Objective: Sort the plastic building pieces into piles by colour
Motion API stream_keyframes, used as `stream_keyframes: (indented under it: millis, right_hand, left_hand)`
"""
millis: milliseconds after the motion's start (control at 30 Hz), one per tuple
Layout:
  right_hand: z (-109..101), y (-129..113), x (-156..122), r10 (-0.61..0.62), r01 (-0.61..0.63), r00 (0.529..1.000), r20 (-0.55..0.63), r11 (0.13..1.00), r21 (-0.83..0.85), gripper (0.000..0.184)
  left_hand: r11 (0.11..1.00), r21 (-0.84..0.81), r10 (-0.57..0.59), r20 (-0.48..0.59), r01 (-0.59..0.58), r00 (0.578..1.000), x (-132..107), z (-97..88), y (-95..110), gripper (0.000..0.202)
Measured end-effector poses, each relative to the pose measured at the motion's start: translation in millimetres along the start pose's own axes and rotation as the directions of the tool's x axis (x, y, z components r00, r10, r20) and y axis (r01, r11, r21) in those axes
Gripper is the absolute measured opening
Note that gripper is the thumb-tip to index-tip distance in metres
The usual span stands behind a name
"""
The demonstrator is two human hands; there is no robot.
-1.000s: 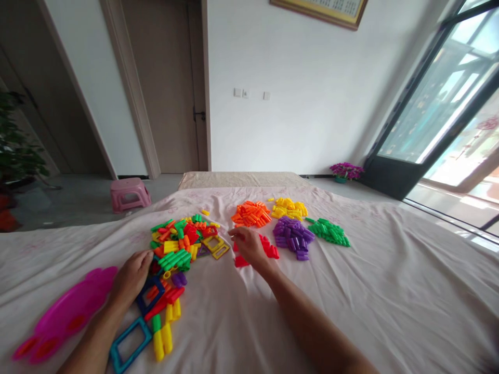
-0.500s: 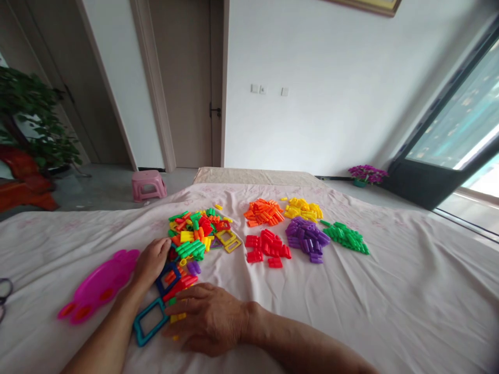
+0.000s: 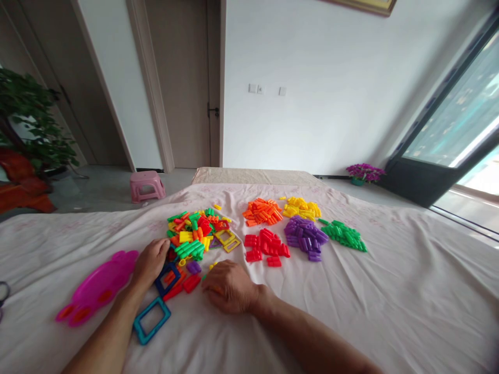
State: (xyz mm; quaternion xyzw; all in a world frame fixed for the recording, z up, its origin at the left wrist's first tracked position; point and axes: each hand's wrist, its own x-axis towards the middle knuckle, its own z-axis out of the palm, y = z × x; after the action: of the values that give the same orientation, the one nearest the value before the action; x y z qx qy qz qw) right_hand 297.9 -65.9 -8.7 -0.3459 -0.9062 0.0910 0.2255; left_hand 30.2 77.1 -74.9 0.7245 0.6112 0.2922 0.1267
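Observation:
My left hand rests with curled fingers at the near left edge of a mixed pile of plastic building pieces; what its fingers hold, if anything, is hidden. A dark blue square frame lies beside it. My right hand is closed low over the cloth, just right of the red pieces. Yellow pieces and a bit of green show at its fingers' edge; the rest of its grasp is covered. Nearer me lies a teal rectangular frame.
Sorted heaps of orange, yellow, red, purple and green pieces lie to the right. A magenta animal-shaped plate is at left. The tablecloth is wrinkled. A pink stool stands beyond.
My right hand has moved right and slightly away from me, its spread fingers now curled. The yellow and green pieces near the teal frame have gone with it. My left hand stays put.

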Motion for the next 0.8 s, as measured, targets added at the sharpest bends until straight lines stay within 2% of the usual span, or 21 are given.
stream_keyframes:
  millis: [100, 200, 400, 567, 667, 800]
  right_hand:
    - [-1.8, 8.7, -3.2, 0.223, -0.214, 0.962, -0.160, 0.974, 0.070, 0.017]
    - [-2.8, 14.4, -4.7, 0.329, -0.324, 0.923, -0.202, 0.944, 0.056, 0.018]
    - [-6.9, 15.5, -4.5, 0.374, -0.379, 0.925, -0.066, 0.920, -0.098, 0.018]
    - [-5.4, 13.2, -4.1, 0.374, -0.375, 0.927, -0.022, 0.926, -0.046, 0.027]
    - [-2.1, 14.0, -4.5, 0.409, -0.409, 0.913, -0.002, 0.913, -0.013, 0.038]
    - [2.2, 15.9, -5.3, 0.446, -0.446, 0.895, 0.002, 0.895, 0.024, 0.044]
  left_hand:
    - [1.000, -0.002, -0.001, 0.000, 0.001, 1.000, 0.5, 0.8, -1.6, 0.050]
    - [1.000, -0.002, 0.000, -0.001, 0.000, 1.000, 0.8, 1.3, -2.7, 0.050]
    - [1.000, 0.006, -0.013, -0.012, 0.013, 1.000, -0.1, 1.3, -1.7, 0.050]
    - [1.000, 0.002, -0.008, -0.004, 0.008, 1.000, 0.0, 0.4, -0.8, 0.049]
    - [1.000, -0.001, -0.007, -0.005, 0.007, 1.000, 0.2, 0.4, -1.2, 0.049]
    - [1.000, 0.002, -0.013, -0.008, 0.013, 1.000, 0.4, 1.0, -1.7, 0.046]
